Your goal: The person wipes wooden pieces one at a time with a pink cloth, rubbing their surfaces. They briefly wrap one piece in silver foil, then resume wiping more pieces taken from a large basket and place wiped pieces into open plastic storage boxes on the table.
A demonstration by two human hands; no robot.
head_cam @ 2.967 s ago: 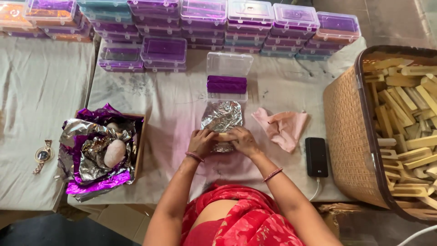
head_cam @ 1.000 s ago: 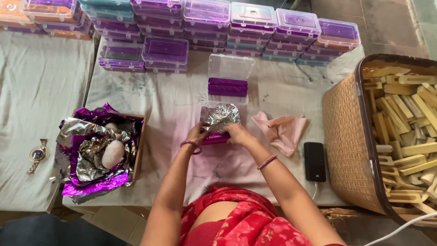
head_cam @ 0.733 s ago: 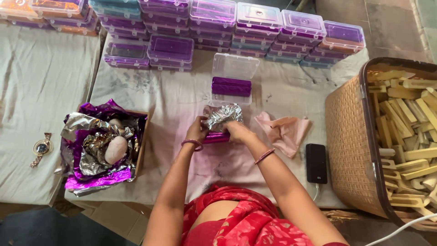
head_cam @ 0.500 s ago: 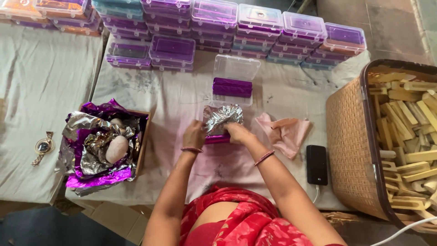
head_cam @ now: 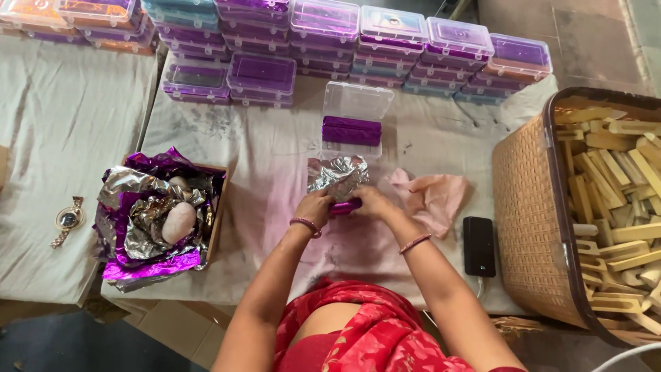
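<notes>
My left hand [head_cam: 314, 207] and my right hand [head_cam: 370, 202] meet over a small foil-wrapped piece [head_cam: 337, 179], silver outside and purple along its lower edge, on the cloth-covered table [head_cam: 275, 138]. Both hands pinch the purple edge of the foil from either side. Just beyond it an open clear plastic box [head_cam: 356, 118] holds purple-wrapped pieces, its lid standing up. A pink cloth [head_cam: 434, 198] lies right of my right hand.
A cardboard box [head_cam: 160, 219] of crumpled silver and purple foil sits at left, a wristwatch [head_cam: 67, 220] beyond it. Stacked lidded plastic boxes [head_cam: 323, 31] line the far edge. A black phone [head_cam: 478, 246] and a wicker basket [head_cam: 530, 220] of pale wooden sticks are at right.
My hands and the foil piece stay in the same place on the table; the fingers keep working the purple edge. The camera has drifted slightly.
</notes>
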